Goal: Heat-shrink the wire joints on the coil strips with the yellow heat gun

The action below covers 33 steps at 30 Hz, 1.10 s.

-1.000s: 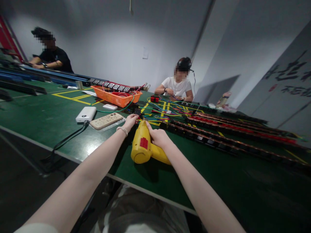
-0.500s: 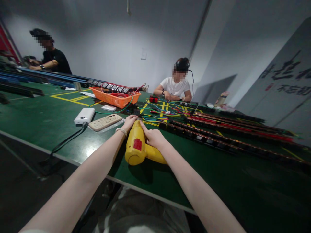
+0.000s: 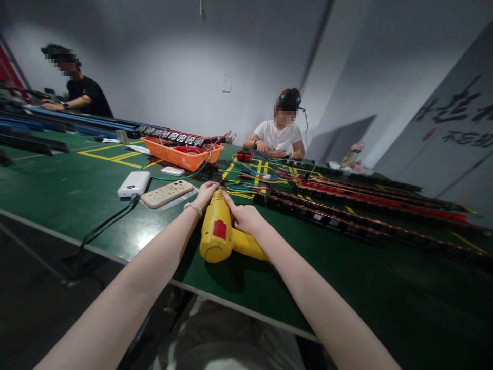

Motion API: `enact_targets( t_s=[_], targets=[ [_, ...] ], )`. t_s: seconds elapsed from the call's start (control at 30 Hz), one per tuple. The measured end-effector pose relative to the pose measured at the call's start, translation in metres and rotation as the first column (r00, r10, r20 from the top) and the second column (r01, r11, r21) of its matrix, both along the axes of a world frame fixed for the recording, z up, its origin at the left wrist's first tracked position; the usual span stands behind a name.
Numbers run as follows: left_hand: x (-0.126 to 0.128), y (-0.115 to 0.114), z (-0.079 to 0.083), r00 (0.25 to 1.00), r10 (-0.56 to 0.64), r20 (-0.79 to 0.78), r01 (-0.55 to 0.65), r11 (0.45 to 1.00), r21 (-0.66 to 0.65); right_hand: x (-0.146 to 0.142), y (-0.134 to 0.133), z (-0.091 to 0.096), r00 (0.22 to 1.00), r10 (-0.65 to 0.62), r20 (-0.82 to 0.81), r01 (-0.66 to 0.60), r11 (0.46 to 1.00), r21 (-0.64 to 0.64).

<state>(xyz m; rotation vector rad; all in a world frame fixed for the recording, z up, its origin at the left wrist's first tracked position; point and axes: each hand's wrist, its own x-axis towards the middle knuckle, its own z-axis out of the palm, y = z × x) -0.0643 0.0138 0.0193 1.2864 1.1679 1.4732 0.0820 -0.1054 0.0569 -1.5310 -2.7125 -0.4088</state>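
A yellow power drill [image 3: 217,231] with a red label on its rear lies with its nose pointing away from me and its handle out to the right. My right hand [image 3: 246,218] is closed on it, index finger stretched along the body toward the nose. At the drill's front end, my left hand [image 3: 206,192] has its fingers closed against a small black block [image 3: 217,177]. The exact contact between drill tip and block is hidden by fingers and drill. Green and yellow wires [image 3: 241,192] lie just right of the block.
Left of my arms are a white power bank [image 3: 134,184] with a black cable, a beige phone case [image 3: 167,194] and an orange basket [image 3: 181,154]. Long black strips [image 3: 327,221] extend to the right. One co-worker [image 3: 279,136] sits opposite, another [image 3: 82,92] at far left.
The rear of the drill has shifted slightly right, along with my right forearm. My left hand stays at the black block. The seated co-worker's hands have moved a little.
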Motion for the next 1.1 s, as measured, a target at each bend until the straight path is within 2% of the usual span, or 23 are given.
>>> enact_targets(
  t_s=[0.2, 0.33, 0.47, 0.8, 1.1],
  targets=[
    [0.001, -0.001, 0.000, 1.000, 0.003, -0.010, -0.003, 1.000, -0.016, 0.001, 0.000, -0.001, 1.000, 0.004, 0.015, -0.004, 1.000, 0.015],
    [0.003, -0.001, -0.003, 1.000, -0.019, 0.006, 0.019, 0.999, -0.051, 0.012, -0.002, -0.002, 1.000, -0.004, 0.025, 0.003, 1.000, 0.020],
    [0.004, 0.000, -0.007, 0.998, -0.056, 0.041, 0.058, 0.997, -0.055, 0.033, -0.008, 0.000, 0.996, -0.079, 0.052, 0.078, 0.997, 0.012],
    [0.002, 0.005, -0.012, 0.997, -0.082, 0.012, 0.082, 0.996, -0.043, 0.098, -0.020, 0.000, 0.962, -0.270, 0.049, 0.269, 0.962, 0.037],
    [0.002, 0.007, -0.013, 0.996, -0.086, 0.035, 0.087, 0.996, -0.033, 0.100, -0.022, 0.002, 0.958, -0.283, 0.045, 0.281, 0.959, 0.042]
  ],
)
